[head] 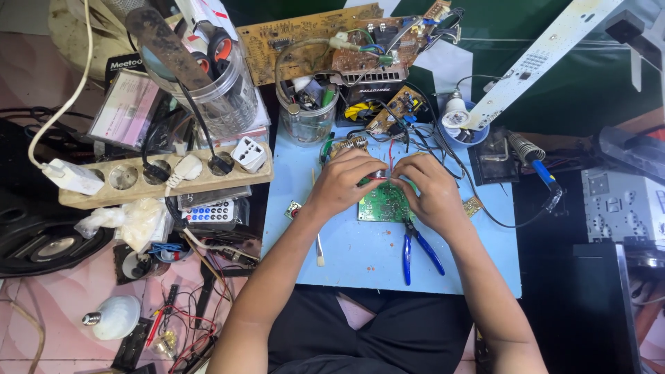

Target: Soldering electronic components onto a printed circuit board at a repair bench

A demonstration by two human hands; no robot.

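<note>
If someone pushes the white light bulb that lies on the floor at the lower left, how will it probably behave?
The bulb lies on its side and its dome is round, so a push would probably roll it in a curve around its narrower metal base. It looks light for its size. The dome may crack if it hits the tools beside it.

The green circuit board under the hands has a glossy lacquered face, and it lies on a smooth, matt light-blue mat. The pliers beside it have dull metal jaws and shiny blue plastic-coated handles. The power strip looks like bare unfinished wood, and the two jars are clear plastic.
</note>
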